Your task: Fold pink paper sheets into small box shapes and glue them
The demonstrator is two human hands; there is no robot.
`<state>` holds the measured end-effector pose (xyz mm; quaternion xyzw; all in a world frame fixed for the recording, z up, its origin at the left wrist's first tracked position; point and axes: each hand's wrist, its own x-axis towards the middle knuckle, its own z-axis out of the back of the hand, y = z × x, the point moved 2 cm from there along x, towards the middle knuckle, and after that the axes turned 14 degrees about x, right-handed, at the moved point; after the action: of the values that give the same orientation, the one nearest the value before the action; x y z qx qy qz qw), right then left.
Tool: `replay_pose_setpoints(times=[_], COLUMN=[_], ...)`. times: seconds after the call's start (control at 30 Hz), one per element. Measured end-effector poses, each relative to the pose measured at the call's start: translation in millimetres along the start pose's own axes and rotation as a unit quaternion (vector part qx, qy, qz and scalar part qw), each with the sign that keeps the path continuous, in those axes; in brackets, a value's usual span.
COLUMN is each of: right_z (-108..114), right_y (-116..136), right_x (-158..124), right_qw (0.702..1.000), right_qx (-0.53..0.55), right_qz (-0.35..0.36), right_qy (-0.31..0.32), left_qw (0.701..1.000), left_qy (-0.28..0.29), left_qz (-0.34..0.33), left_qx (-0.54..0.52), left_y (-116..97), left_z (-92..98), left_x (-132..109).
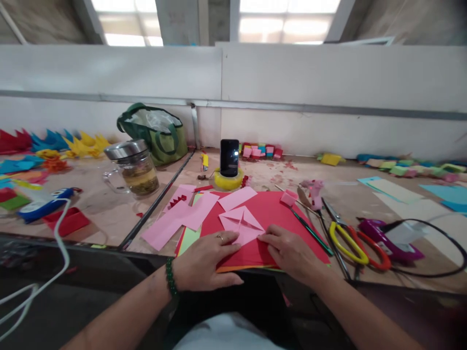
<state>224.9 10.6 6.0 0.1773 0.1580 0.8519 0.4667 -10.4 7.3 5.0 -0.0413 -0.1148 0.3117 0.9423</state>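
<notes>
A pink folded paper (241, 224) lies on a stack of red paper sheets (272, 214) at the table's near edge. My left hand (207, 260), with a ring and a green bead bracelet, lies flat on the red stack, its fingertips pressing the pink paper's near left edge. My right hand (288, 250) rests on the red sheets, fingers bent, with fingertips pinching the pink paper's near right corner. More pink paper pieces (178, 218) lie to the left.
Yellow-handled scissors (345, 240) and red-handled scissors (370, 248) lie to the right, beside a purple tool (386, 238) with a black cord. A phone (229, 158) stands on a yellow tape roll. A glass jar (136, 167) and a green bag (156, 131) stand at the left.
</notes>
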Motion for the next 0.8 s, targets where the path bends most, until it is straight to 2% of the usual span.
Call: replay_pose_setpoints(times=[0.17, 0.3, 0.4, 0.5, 0.6, 0.7, 0.8], right_z=[3.3, -6.6, -9.7, -2.6, 3.5, 1.5, -4.8], right_y=[7.8, 21.8, 17.7, 7.1, 7.8, 17.8, 25.1], right_x=[0.3, 7.5, 5.1, -3.2, -4.7, 8.8, 30.2], right_qw=[0.998, 0.994, 0.995, 0.998, 0.999, 0.990, 0.979], right_qx=[-0.058, -0.097, -0.086, -0.067, -0.017, 0.037, 0.062], right_qz=[-0.025, 0.026, 0.028, -0.006, -0.048, -0.131, -0.192], right_qy=[0.018, 0.040, 0.037, 0.011, -0.007, -0.042, -0.016], left_qw=[1.000, 0.999, 0.999, 0.999, 0.999, 0.999, 0.998], left_qy=[-0.015, -0.008, -0.007, -0.016, -0.025, -0.037, -0.054], left_qz=[0.016, 0.008, -0.002, -0.011, -0.015, -0.011, -0.015], left_qx=[0.007, 0.035, 0.052, 0.042, 0.024, 0.012, -0.008], left_y=[-2.7, -4.7, -3.5, -1.4, -0.2, -0.3, -0.6], left_z=[1.1, 3.4, 3.7, 2.5, 1.5, 1.1, -0.5], left_x=[2.2, 8.9, 9.8, 7.3, 4.7, 3.6, 2.1])
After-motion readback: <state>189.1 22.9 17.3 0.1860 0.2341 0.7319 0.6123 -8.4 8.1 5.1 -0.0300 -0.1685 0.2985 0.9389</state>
